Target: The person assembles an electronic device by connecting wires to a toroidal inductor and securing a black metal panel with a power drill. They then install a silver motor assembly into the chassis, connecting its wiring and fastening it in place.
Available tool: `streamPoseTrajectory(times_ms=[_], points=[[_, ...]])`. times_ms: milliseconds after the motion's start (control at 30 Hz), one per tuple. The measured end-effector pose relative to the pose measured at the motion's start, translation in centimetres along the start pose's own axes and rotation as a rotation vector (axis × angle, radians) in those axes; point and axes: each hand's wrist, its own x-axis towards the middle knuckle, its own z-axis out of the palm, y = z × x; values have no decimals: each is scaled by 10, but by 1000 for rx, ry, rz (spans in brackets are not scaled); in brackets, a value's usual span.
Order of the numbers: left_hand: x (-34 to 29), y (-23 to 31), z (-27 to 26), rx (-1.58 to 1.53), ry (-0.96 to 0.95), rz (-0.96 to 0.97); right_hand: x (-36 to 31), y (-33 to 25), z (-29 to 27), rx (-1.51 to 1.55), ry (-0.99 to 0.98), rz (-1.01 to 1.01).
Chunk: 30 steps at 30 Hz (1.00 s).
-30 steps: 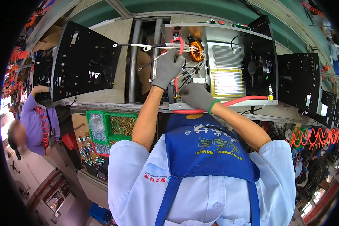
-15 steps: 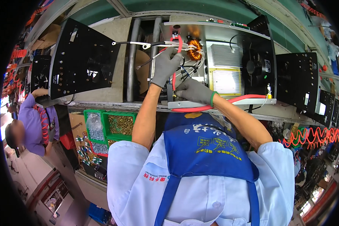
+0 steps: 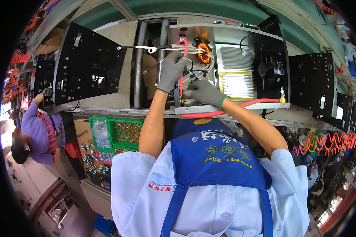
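Observation:
A metal chassis [image 3: 233,33] lies open in front of me, with a copper-wound coil [image 3: 203,53], silver finned heat sinks [image 3: 236,59] and a black fan [image 3: 264,70] inside. My left hand [image 3: 172,72], in a grey glove, is closed around a red cable [image 3: 185,49] that runs from the chassis's back wall toward its front edge. My right hand [image 3: 206,94], also gloved, has its fingers bent together beside the cable's near end; whatever they pinch is hidden. White and black leads with ring lugs [image 3: 151,50] stick out leftward past my left hand.
Black panelled units stand at left [image 3: 89,65] and right [image 3: 310,83]. Below the bench edge are green bins [image 3: 126,132] of brass and silver fasteners. Another red cable [image 3: 245,104] lies along the front rail. A co-worker in purple [image 3: 43,128] stands at far left.
My left hand has shifted slightly down and left, and the red cable's upper part has moved left with it. My right fingertips have moved slightly. The co-worker's head and arm have moved.

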Motion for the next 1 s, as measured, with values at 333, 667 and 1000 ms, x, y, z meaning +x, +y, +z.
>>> streamPoseTrajectory(times_ms=[333, 667, 1000], points=[[-1, -2, -1, -63, -1, -1, 2, -3, -1, 59, -20, -20], [1, -1, 2, -75, -18, -24, 17, 12, 5, -183, -243, -118], [0, 3, -1, -13, -19, -37, 13, -8, -3, -412, -241, -57]])
